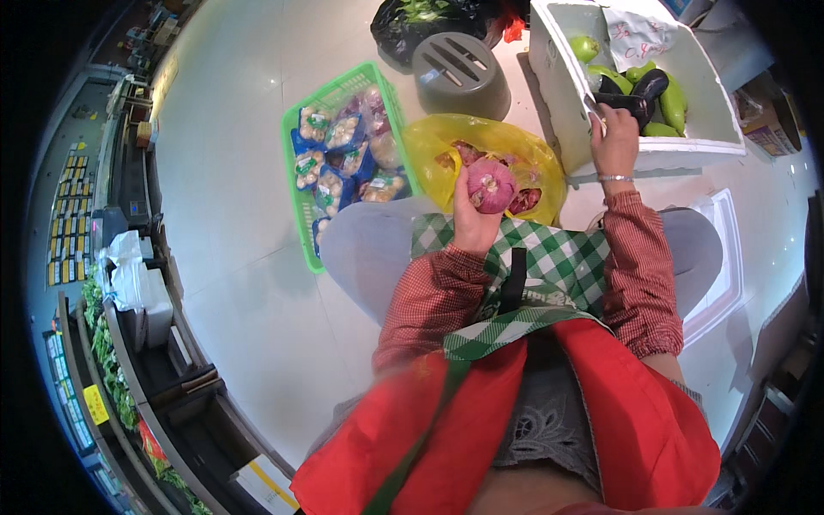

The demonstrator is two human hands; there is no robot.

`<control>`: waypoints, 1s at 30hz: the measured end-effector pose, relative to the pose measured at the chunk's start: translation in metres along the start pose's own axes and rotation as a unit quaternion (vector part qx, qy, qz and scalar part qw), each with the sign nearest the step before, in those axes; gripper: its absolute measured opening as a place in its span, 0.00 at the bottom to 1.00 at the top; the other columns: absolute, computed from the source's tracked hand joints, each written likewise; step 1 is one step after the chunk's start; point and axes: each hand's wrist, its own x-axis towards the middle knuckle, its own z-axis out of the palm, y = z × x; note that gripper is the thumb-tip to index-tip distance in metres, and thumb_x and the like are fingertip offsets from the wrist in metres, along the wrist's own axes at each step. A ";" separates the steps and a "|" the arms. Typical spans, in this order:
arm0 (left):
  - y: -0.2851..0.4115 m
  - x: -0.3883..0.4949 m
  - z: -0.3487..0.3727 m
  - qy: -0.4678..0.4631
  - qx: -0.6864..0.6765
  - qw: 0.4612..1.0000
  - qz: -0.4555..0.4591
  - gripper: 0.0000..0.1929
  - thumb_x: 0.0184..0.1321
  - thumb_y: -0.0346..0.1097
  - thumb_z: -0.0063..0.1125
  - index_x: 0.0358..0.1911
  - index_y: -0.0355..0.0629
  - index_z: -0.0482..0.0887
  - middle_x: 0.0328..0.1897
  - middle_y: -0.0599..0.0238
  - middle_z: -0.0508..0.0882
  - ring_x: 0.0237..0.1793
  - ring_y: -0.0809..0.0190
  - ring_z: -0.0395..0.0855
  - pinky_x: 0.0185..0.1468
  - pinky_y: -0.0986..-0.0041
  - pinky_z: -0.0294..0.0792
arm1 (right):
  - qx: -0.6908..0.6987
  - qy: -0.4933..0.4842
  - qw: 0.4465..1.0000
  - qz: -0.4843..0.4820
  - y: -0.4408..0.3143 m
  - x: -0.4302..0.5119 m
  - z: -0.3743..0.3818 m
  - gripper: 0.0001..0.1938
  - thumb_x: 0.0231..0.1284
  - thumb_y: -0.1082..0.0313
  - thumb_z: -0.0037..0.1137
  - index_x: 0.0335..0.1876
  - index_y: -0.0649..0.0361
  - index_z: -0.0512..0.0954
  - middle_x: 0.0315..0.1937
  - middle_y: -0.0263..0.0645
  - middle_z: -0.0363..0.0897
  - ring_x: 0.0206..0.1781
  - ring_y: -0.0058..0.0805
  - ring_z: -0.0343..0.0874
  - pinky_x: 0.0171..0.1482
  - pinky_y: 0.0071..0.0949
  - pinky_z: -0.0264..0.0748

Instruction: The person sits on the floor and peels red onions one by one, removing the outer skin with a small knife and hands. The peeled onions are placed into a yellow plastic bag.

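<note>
My left hand [475, 222] holds a red onion [491, 187], its root or stem end facing up, above an open yellow plastic bag [547, 167]. More red onions and loose skins lie inside that bag, partly hidden by the held one. My right hand [616, 141] is closed on a small, thin, blade-like tool [594, 108], beside the near-left corner of a white foam box [702, 145]. Dark purple eggplants [651, 85] and green eggplants [674, 106] lie in the box, under a paper sign [640, 37] with red handwriting.
At the left stands a green plastic crate [297, 212] with packs of pale bulbs [329, 190] in blue trays and bagged onions. A grey plastic stool [460, 84] is beyond the yellow bag. Behind it sits a black plastic bag [393, 32] with leafy greens. Shelving [187, 412] lines the far left.
</note>
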 end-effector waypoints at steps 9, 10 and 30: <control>0.001 0.005 0.006 0.005 0.000 1.000 0.009 0.22 0.78 0.52 0.43 0.61 0.44 0.76 0.58 0.63 0.83 0.59 0.59 0.81 0.65 0.63 0.73 | 0.310 -0.205 0.920 -0.122 -0.111 -0.052 -0.037 0.14 0.58 0.66 0.66 0.48 0.61 0.82 0.39 0.44 0.78 0.42 0.47 0.81 0.44 0.40 0.78; 0.000 0.005 0.004 0.013 0.000 1.000 0.009 0.21 0.78 0.52 0.42 0.61 0.44 0.76 0.57 0.63 0.83 0.58 0.59 0.82 0.64 0.63 0.74 | 0.292 -0.215 0.923 -0.130 -0.112 -0.054 -0.037 0.13 0.58 0.67 0.65 0.48 0.61 0.81 0.39 0.44 0.78 0.42 0.48 0.81 0.44 0.40 0.78; -0.008 0.008 -0.005 -0.002 0.027 0.998 0.060 0.24 0.80 0.55 0.39 0.62 0.42 0.73 0.60 0.61 0.81 0.59 0.58 0.81 0.64 0.60 0.74 | 0.394 -0.271 0.868 0.138 -0.122 -0.093 -0.026 0.16 0.53 0.72 0.75 0.44 0.66 0.79 0.31 0.38 0.81 0.32 0.24 0.79 0.36 0.24 0.77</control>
